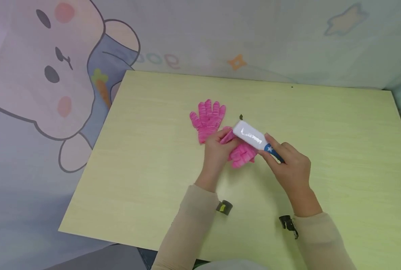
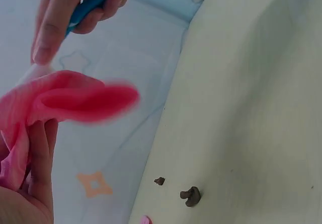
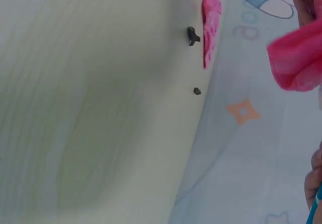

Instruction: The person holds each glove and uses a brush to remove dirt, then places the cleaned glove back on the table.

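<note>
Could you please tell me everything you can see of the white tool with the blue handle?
The tool has a long white head with rounded corners and a glossy patch, plastic by its look, and a blue handle bearing a white star. The right hand grips it by the handle above the table, its head slanting over the pink glove in the left hand. Its underside is hidden; contact with the glove is unclear.

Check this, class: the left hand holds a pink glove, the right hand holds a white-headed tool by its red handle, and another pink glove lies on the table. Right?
No: the head view shows a blue handle, not red, on the white-headed tool in the right hand. The left hand holds a pink glove, and another pink glove lies on the table.
</note>
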A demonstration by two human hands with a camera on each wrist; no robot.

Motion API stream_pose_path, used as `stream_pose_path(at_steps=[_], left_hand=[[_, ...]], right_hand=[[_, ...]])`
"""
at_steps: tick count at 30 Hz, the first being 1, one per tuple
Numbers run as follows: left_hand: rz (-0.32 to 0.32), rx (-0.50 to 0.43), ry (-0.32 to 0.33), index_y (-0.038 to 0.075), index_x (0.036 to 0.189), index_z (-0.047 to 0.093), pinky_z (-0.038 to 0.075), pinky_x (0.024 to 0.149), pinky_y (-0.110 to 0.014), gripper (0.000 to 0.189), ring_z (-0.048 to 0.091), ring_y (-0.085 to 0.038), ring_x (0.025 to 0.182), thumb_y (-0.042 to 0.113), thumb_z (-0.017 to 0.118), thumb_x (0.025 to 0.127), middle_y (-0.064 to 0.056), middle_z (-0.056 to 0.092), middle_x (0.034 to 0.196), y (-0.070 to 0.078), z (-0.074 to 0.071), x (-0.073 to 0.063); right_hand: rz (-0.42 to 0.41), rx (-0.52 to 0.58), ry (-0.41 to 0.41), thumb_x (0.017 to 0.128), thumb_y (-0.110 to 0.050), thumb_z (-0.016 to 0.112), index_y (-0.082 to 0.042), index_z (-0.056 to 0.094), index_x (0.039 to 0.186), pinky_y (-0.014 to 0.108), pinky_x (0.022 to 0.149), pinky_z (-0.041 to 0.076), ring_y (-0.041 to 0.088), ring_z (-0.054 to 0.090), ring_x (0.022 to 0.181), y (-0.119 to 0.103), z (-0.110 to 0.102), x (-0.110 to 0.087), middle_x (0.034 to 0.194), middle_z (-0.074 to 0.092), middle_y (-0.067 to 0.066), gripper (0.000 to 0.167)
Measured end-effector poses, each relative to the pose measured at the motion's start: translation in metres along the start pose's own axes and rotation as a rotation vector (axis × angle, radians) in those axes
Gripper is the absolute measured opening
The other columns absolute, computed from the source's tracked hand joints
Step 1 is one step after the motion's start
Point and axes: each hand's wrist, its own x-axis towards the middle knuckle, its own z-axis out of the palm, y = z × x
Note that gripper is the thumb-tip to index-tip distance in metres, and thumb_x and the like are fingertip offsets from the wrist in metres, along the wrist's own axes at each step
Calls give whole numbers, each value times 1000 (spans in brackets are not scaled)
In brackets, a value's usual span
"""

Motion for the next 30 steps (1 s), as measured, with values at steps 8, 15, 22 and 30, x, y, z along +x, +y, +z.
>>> stream_pose_path(at_steps=[8, 15, 22, 30], left_hand=[[62, 83, -27, 3, 105, 69, 52, 74, -22, 27, 61, -12, 84, 6, 72, 78, -6, 67, 97, -1, -1, -3], [33, 73, -24, 4, 105, 69, 52, 74, -24, 27, 59, -12, 84, 9, 73, 79, -4, 67, 96, 0, -2, -2], [-19, -4, -70, 4, 106, 68, 52, 75, -26, 27, 57, -12, 85, 7, 71, 79, -4, 65, 97, 0, -5, -4], [-76, 17, -134, 0, 103, 67, 49, 62, -20, 24, 52, -9, 71, 7, 69, 80, -4, 62, 83, 0, -4, -1]], right_hand=[[10, -183, 49, 82, -58, 54, -17, 66, 116, 26, 42, 27, 21, 47, 51, 11, -9, 8, 67, 61, 14, 55], [-201, -126, 32, 83, -57, 56, -14, 70, 108, 22, 41, 21, 15, 38, 46, 18, -10, 7, 59, 55, 9, 53], [-88, -160, 24, 82, -60, 52, -14, 70, 109, 25, 40, 23, 18, 43, 47, 23, -12, 7, 63, 60, 12, 57], [-259, -66, 43, 83, -54, 59, -11, 71, 106, 22, 40, 19, 11, 34, 45, 23, -7, 2, 55, 50, 6, 50]])
